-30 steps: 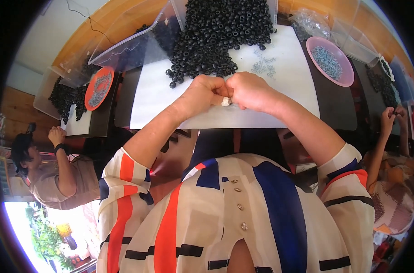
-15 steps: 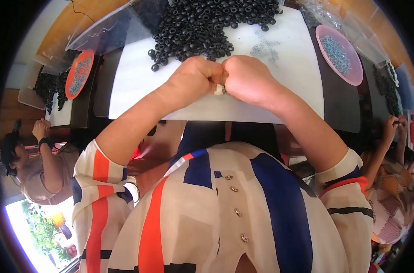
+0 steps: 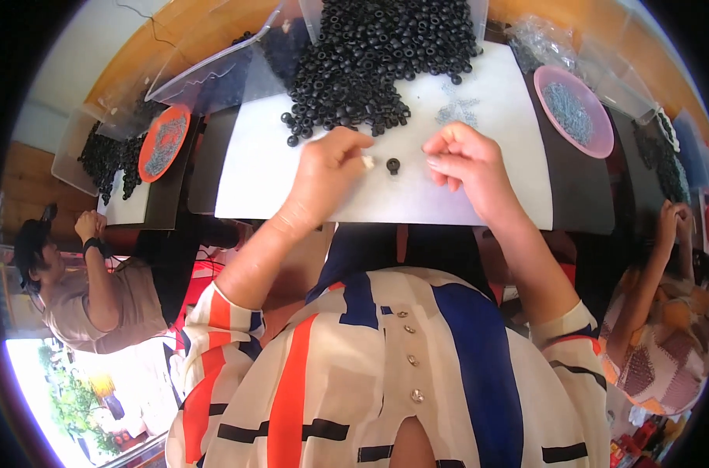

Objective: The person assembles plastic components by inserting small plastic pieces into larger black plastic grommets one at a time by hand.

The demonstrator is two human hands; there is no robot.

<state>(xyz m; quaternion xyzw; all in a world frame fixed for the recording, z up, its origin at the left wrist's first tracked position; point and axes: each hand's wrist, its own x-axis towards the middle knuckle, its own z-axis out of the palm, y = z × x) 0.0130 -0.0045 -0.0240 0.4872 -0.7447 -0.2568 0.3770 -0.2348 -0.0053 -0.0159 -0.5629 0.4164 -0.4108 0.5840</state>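
Observation:
A small black ring-shaped part (image 3: 393, 165) lies by itself on the white board (image 3: 292, 199), between my two hands and touching neither. To its left is my left hand (image 3: 323, 173), slightly blurred, thumb and forefinger apart. A small whitish piece (image 3: 367, 161) shows at its thumb tip; I cannot tell whether it is a finger wrap or something loose. My right hand (image 3: 475, 168) hovers on the other side, its fingers loosely bent and apart, with nothing visible in them. Just beyond my hands spreads a large heap of similar black parts (image 3: 378, 54).
Small silvery pieces (image 3: 457, 107) are scattered right of the heap. A pink bowl (image 3: 604, 144) of such pieces stands at right, an orange bowl (image 3: 142, 160) at left. Clear plastic bins (image 3: 214, 74) border the far side. Co-workers sit left (image 3: 97, 300) and right (image 3: 666, 335).
My hands were pressed together over the board. They have parted to left and right, and the black ring-shaped part now shows on the board between them. The view has shifted slightly.

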